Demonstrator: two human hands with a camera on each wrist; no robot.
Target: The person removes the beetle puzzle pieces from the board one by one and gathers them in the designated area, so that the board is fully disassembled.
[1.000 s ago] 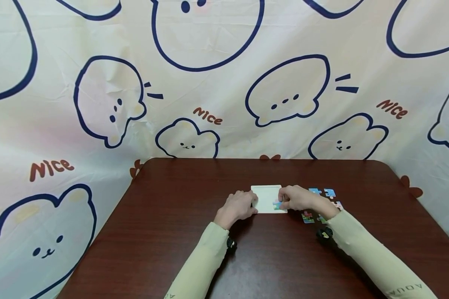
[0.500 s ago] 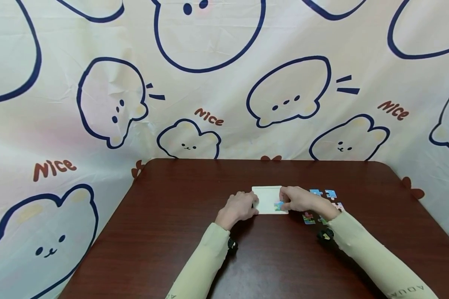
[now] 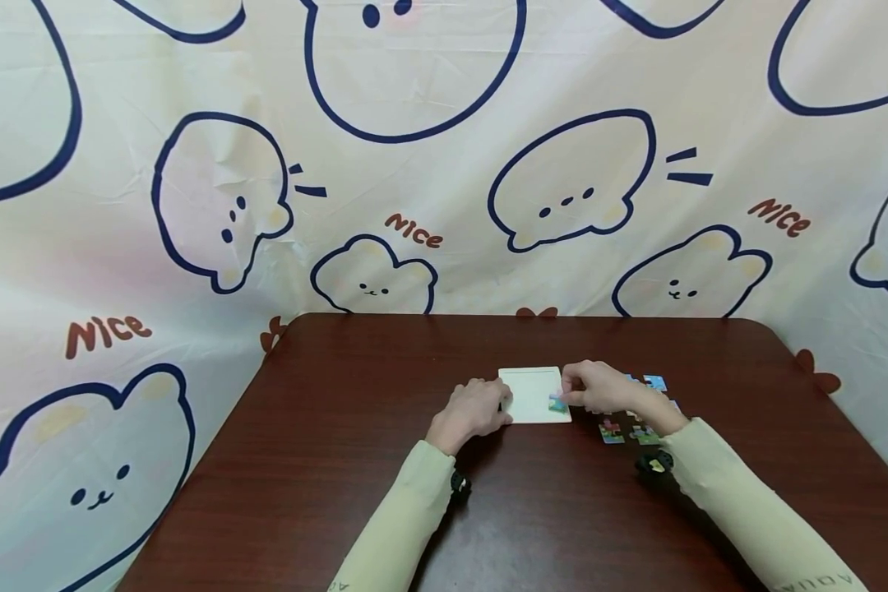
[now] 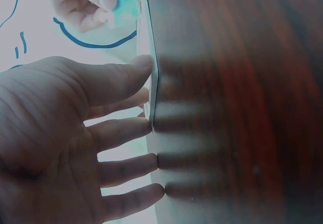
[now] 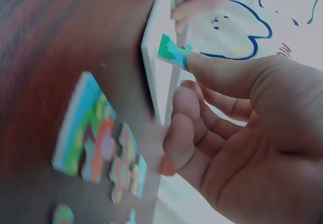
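A white puzzle board (image 3: 525, 393) with a low rim lies on the brown table. My left hand (image 3: 471, 409) rests at its left edge; in the left wrist view the thumb touches the near edge and the fingers are spread and fairly straight. Over the board's near right part, my right hand (image 3: 598, 386) pinches a green and blue jigsaw piece (image 5: 171, 51) between thumb and fingers. The right wrist view shows the piece tilted at the board; whether it touches the surface I cannot tell.
Several loose jigsaw pieces (image 3: 611, 432) lie right of the board, partly hidden beneath my right hand and forearm. The brown table (image 3: 385, 362) meets a cream cloth (image 3: 459, 189) with cartoon drawings at its back edge.
My right hand has shifted slightly right, carrying the jigsaw piece toward the board's right edge. My left hand has kept its place on the board.
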